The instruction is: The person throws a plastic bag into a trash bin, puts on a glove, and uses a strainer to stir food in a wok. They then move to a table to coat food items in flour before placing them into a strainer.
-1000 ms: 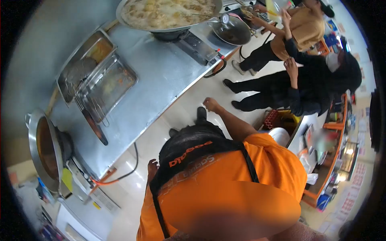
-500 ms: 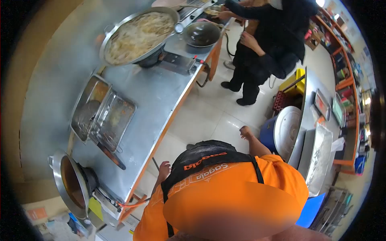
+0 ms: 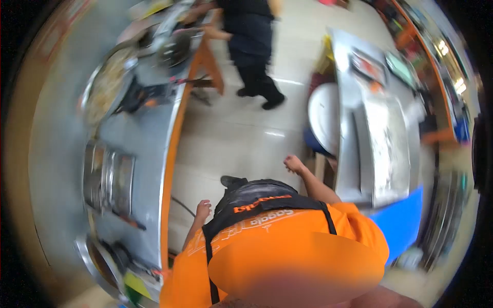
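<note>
My left hand (image 3: 204,209) hangs beside my apron (image 3: 259,197), near the edge of the steel counter (image 3: 146,190). Its fingers are loosely bent and hold nothing that I can see. On the other side my right hand (image 3: 294,164) hangs over the floor in front of the right-hand table, with its fingers curled in and nothing visible in them. Neither hand touches the counter or table. Two metal trays (image 3: 121,177) stand on the left counter, with a dark handle (image 3: 132,222) sticking out near them.
A large pan of frying food (image 3: 108,87) and a dark wok (image 3: 176,49) stand at the counter's far end; another wok (image 3: 100,262) is nearer. A person in dark clothes (image 3: 250,46) stands ahead. Right, a steel table (image 3: 350,169) bears a deep tray (image 3: 387,149) beside a round lid (image 3: 323,118).
My view has turned right and moved along the aisle, bringing the right table closer. The counter, pans and other person have shifted left in view. Both hands still hang at my sides.
</note>
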Demonstrator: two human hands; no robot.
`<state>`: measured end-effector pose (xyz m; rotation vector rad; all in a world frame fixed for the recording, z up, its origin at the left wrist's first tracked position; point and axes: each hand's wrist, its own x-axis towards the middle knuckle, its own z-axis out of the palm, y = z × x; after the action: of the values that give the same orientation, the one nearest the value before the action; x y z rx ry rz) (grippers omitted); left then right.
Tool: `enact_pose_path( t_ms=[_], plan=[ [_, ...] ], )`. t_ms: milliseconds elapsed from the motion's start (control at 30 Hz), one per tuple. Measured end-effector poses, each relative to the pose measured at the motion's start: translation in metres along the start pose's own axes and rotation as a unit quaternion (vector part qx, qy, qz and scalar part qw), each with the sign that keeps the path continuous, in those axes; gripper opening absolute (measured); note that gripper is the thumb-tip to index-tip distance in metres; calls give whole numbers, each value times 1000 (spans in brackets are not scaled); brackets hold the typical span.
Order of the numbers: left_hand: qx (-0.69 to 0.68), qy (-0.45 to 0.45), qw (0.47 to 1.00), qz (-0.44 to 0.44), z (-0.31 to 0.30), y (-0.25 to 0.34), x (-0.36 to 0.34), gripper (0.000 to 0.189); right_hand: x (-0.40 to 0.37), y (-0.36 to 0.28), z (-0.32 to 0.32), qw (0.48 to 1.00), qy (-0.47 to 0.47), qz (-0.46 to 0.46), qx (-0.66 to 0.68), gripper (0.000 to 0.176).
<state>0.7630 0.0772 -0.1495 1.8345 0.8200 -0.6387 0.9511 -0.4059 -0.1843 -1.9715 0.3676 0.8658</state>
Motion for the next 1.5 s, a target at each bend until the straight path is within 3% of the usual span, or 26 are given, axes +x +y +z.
enact_pose_path(
  t_ms=[67, 100, 200, 300, 467, 533, 667, 833, 1067, 1200, 1333, 1500],
  plan=[
    [-22, -60, 998, 26, 14, -21, 27, 30, -4, 14, -15, 999, 14, -6, -48, 23],
    [25, -88, 995, 41, 19, -17, 31, 30, -20, 10, -22, 997, 37, -64, -6, 28],
    [131, -161, 975, 76, 26, 2, 50, 30, -24, 12, -33, 969, 204, -134, 30, 23],
    [195, -202, 956, 82, 20, 32, 68, 30, -63, -8, -60, 974, 187, -88, 94, 20],
    [231, -214, 946, 75, 8, 102, 109, 31, -98, 11, -64, 948, 212, -83, 223, 10],
    [230, -207, 948, 76, 13, 141, 127, 31, -122, 17, -62, 931, 236, -43, 276, 14],
    [264, -213, 930, 144, 39, 243, 134, 32, -149, 34, -44, 902, 298, 39, 311, 21],
    [229, -256, 925, 159, 50, 290, 182, 32, -159, 31, -11, 885, 351, 104, 288, 20],
    [325, -301, 888, 122, 50, 270, 252, 32, -176, -8, 19, 830, 372, 123, 397, 16],
    [311, -292, 895, 132, 65, 280, 259, 32, -168, -17, 12, 823, 347, 134, 429, 15],
    [279, -270, 913, 124, 80, 293, 248, 32, -138, -33, -42, 866, 298, 99, 389, 15],
    [223, -194, 945, 141, 88, 287, 242, 30, -66, -53, -137, 906, 263, -37, 330, 14]
  ],
)
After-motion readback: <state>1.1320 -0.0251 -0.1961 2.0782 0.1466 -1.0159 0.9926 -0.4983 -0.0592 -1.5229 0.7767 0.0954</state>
